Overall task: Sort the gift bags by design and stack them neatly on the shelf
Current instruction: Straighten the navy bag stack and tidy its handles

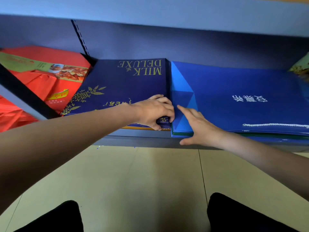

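A stack of flat navy gift bags [127, 81] with gold "MILK DELUXE" lettering lies on the shelf [133, 138]. My left hand [155, 113] grips the stack's front right corner, fingers curled over the edge. Beside it on the right lies a stack of bright blue gift bags [234, 91] with white characters and a white rope handle. My right hand [199, 128] rests on that stack's front left corner, fingers straight, the index finger pointing along the lighter blue fold. The two stacks sit side by side, almost touching.
Red gift bags [55, 76] with a food picture lie at the left, behind a black diagonal bar [25, 94]. A green-patterned bag [301, 67] peeks in at the far right. Another shelf board [150, 7] runs above. Beige floor tiles [142, 181] and my dark knees lie below.
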`<state>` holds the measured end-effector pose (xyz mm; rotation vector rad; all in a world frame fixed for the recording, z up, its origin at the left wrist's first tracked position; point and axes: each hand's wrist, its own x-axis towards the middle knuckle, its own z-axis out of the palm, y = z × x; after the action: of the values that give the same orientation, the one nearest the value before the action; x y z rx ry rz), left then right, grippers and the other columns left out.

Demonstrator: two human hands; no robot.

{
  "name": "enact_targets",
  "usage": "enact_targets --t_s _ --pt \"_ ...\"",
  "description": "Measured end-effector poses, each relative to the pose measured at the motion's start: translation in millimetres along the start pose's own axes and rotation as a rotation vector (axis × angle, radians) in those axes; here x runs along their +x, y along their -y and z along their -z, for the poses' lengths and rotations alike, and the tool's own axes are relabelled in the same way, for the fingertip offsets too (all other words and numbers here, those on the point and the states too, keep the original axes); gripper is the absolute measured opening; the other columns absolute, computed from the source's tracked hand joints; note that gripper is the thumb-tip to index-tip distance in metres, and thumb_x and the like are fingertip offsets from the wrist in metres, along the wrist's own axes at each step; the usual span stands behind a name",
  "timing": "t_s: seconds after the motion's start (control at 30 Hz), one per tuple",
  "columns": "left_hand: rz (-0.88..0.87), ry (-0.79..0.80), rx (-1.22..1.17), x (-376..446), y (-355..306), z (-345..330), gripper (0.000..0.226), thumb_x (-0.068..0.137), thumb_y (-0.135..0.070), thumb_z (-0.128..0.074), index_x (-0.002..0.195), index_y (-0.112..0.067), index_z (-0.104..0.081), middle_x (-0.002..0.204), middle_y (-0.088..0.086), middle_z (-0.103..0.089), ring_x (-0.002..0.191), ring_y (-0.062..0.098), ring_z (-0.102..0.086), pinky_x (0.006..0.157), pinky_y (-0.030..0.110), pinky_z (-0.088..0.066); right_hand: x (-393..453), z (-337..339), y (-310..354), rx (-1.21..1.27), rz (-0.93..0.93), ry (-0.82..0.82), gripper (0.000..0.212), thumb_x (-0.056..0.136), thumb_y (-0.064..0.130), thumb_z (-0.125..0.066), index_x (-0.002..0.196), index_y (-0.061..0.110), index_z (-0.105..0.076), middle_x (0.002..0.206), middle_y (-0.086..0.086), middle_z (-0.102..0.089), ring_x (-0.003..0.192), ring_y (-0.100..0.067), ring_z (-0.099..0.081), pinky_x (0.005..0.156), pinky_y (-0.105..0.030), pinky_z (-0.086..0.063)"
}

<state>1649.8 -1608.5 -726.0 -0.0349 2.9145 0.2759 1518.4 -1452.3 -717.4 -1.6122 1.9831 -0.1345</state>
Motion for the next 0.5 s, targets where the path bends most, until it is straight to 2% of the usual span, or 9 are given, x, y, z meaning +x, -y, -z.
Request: enact_targets --t_s 0.13,0.27,0.5 --pt "-0.035 -0.072 -0.097 4 0 -8 0.034 0.072 -0.021 -0.074 0.102 -0.017 -0.059 0.106 -0.006 -0.055 0.118 0.020 -0.034 0.106 0.026 -0.014 0 -2 -3 -0.019 0.020 0.005 0.109 0.076 0.030 -0.076 0.150 0.028 0.005 0.153 0.006 -0.007 0.141 -0.014 -0.006 0.112 -0.027 -0.018" --pt "-0.022 -0.103 -0.189 9 -1 -12 0.033 0.071 -0.022 -0.079 0.094 -0.010 -0.059 0.096 -0.005 -0.050 0.107 0.018 -0.035 0.088 0.014 -0.018 1 -4 -4 -0.040 0.027 0.004 0.109 0.076 0.031 -0.076 0.150 0.026 0.004 0.154 0.005 -0.005 0.141 -0.015 -0.005 0.112 -0.028 -0.019" --pt "0.019 -0.125 -0.303 13 -2 -12 0.031 0.072 -0.023 -0.079 0.088 -0.008 -0.057 0.089 -0.005 -0.046 0.090 0.014 -0.037 0.076 0.019 -0.024 1 -1 -3 -0.023 0.018 -0.003 0.107 0.076 0.031 -0.076 0.150 0.025 0.001 0.152 0.005 -0.009 0.141 -0.014 -0.007 0.111 -0.029 -0.021"
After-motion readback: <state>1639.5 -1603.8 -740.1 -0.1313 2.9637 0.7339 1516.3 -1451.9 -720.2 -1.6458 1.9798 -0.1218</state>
